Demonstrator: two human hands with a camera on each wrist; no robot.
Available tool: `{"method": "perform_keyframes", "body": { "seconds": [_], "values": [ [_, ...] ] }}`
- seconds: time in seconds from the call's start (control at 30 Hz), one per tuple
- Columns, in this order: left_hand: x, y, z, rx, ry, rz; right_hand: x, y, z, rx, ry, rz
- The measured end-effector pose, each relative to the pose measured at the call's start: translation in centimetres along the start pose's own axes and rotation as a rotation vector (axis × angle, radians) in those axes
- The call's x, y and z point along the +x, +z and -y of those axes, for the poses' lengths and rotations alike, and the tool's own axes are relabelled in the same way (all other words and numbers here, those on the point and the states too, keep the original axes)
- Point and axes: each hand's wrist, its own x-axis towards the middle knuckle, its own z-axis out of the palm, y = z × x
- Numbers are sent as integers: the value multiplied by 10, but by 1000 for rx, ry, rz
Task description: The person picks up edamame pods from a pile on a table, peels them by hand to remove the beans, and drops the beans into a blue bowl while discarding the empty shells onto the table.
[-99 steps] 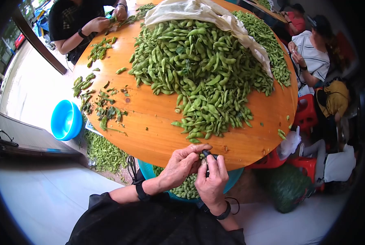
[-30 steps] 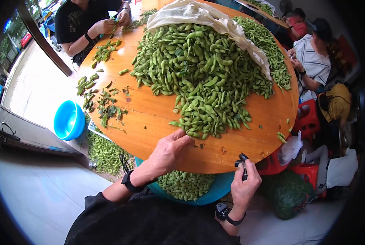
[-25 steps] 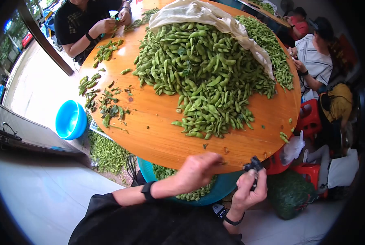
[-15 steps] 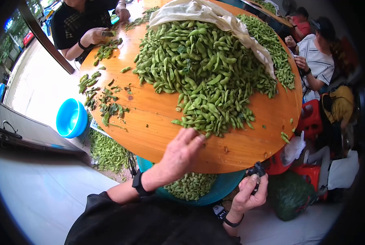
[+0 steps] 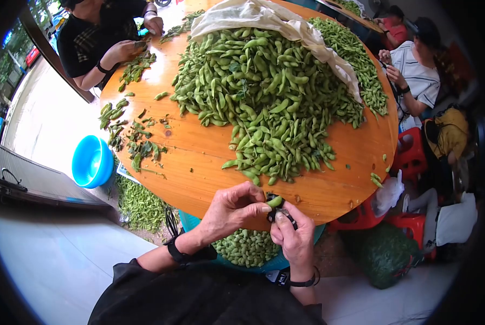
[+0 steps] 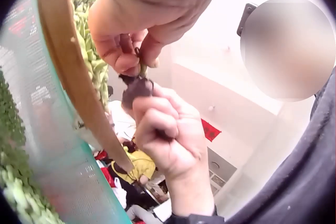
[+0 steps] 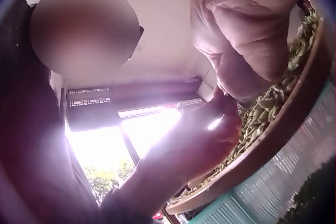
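Over the table's near edge, my left hand (image 5: 229, 212) pinches a green soybean pod (image 5: 275, 202) between thumb and fingers. My right hand (image 5: 295, 234) meets it there and grips a small black tool (image 5: 271, 214), whose exact kind I cannot tell. The pod lies against this black piece; in the left wrist view the dark piece (image 6: 137, 92) sits between both hands' fingertips. A large heap of soybean pods (image 5: 253, 92) spreads over the wooden table (image 5: 199, 187). Below the hands, a teal basin (image 5: 187, 221) holds shelled beans (image 5: 246, 249). The hands mostly hide the pod in the right wrist view.
Leaf scraps (image 5: 145, 146) lie on the table's left. A blue bowl (image 5: 92, 161) stands beyond that side, near pods on the floor (image 5: 139, 203). Red stools (image 5: 408, 149) and a dark green bag (image 5: 380, 254) stand right. Other people sit around the tables.
My left hand reached to the heap's near edge twice and came back to my right hand, now with a pod. My right hand moved left and inward, still holding the black tool.
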Motion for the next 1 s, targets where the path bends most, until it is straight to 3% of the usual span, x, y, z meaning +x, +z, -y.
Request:
{"method": "perform_keyframes", "body": {
  "seconds": [0.07, 0.17, 0.23, 0.27, 0.33, 0.37, 0.43, 0.47, 0.53, 0.63, 0.7, 0.73, 0.77, 0.8, 0.87, 0.93, 1.0],
  "values": [
    [-2, 8, 6, -79, 12, -12, 4, 2, 3, 179, 103, 118],
    [-4, 12, 16, -39, 76, -104, 7, -1, -2, 215, 107, 162],
    [-5, 15, 18, 170, 229, -193, 7, -2, -4, 254, 111, 185],
    [-5, 14, 17, 170, 227, -192, 7, -1, -5, 266, 111, 174],
    [-4, 11, 15, 493, 400, -176, 6, -1, -8, 280, 112, 159],
    [-6, 11, 17, 492, 399, -176, 5, -1, -10, 204, 37, 139],
    [-9, 11, 24, -205, 107, -57, 3, -1, -11, 126, -36, 121],
    [-10, 7, 25, -205, 107, -57, 1, -1, -10, 112, -63, 123],
    [-10, -1, 23, -802, -173, 193, 1, -2, -9, 99, -91, 124],
    [-9, 2, 15, -811, -276, 203, 0, -7, -7, 322, -8, 216],
    [-9, 5, 17, -778, -319, 188, -2, -8, -1, 96, -1, 161],
    [-9, 8, 24, -558, -192, 166, -1, -7, 0, 97, 1, 159],
    [-9, 9, 28, -338, -65, 145, 2, -6, 1, -328, -267, 125],
    [-10, 9, 22, -338, -66, 146, 3, -4, 2, -755, -533, 85],
    [-12, 9, -3, 433, 61, 135, -5, 3, 12, -802, -466, 56],
    [-14, 11, -9, 569, 31, 143, -6, 4, 13, -873, -501, 33],
    [-17, 14, -4, 697, 281, 92, -6, 2, 13, -864, -478, 26]
  ]
}}
